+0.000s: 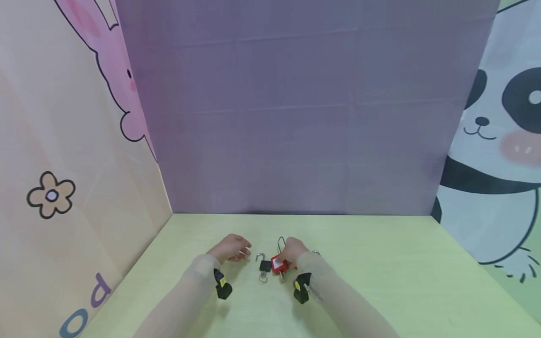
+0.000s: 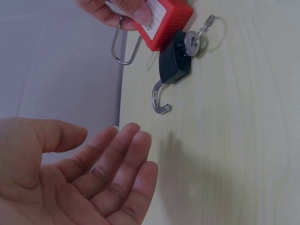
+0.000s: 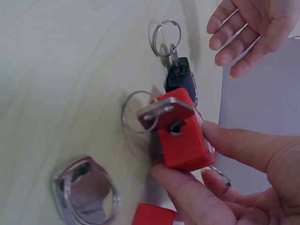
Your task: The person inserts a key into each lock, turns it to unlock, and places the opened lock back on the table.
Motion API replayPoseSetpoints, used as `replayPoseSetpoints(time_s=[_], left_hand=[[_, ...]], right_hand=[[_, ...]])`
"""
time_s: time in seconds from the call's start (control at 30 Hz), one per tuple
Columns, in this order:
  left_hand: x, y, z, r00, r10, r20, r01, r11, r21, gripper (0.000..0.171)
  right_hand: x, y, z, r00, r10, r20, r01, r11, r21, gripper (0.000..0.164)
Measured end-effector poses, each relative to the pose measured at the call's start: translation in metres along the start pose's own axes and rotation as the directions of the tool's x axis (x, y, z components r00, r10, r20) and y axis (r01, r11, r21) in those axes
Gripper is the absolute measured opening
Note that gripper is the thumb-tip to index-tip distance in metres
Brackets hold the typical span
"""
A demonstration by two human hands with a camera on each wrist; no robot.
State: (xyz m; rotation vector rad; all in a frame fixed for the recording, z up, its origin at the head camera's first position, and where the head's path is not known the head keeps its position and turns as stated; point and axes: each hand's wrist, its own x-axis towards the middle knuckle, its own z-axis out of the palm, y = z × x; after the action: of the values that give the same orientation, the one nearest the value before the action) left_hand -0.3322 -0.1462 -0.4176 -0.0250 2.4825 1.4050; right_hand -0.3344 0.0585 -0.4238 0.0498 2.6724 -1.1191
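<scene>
My right hand pinches a red padlock between thumb and fingers. The padlock carries a white label, and a key on a ring sits in its keyhole. Its steel shackle points away toward the back. Close beside it on the table lies a black padlock with its shackle open and a key on a ring in it. My left hand hovers left of the black padlock, palm turned inward, fingers loosely bent, holding nothing.
Beneath my right hand, a second red object shows only in part. A metal key with a ring is near it. The pale wooden table ends at a purple backdrop. Printed cloth walls stand on both sides.
</scene>
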Motion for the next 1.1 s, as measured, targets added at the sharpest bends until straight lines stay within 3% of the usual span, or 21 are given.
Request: replayPoseSetpoints(time_s=[0.27,0.57,0.8,0.93,1.1], left_hand=[[-0.001,0.0,-0.001,1.0,0.018,0.012,-0.018,1.0,0.0,0.032],[-0.002,-0.001,0.0,1.0,-0.007,0.0,0.007,1.0,0.005,0.032],[-0.002,-0.001,0.0,1.0,-0.008,0.0,0.008,1.0,0.019,0.032],[0.0,-0.003,0.0,1.0,-0.012,0.01,0.012,1.0,0.012,0.033],[0.001,-0.005,-0.001,1.0,-0.011,0.014,0.011,1.0,0.015,0.033]], right_hand=[[-0.007,-0.011,-0.001,1.0,0.007,0.007,-0.005,0.982,-0.188,0.02],[-0.003,-0.011,-0.001,1.0,-0.024,0.009,0.026,0.967,-0.253,0.018],[-0.004,-0.012,0.002,1.0,0.004,0.009,-0.001,0.977,-0.214,0.027],[-0.003,-0.01,0.006,1.0,-0.01,0.011,0.012,0.975,-0.221,0.035],[0.001,-0.005,0.013,0.999,-0.025,0.027,0.029,0.987,-0.16,0.036]])
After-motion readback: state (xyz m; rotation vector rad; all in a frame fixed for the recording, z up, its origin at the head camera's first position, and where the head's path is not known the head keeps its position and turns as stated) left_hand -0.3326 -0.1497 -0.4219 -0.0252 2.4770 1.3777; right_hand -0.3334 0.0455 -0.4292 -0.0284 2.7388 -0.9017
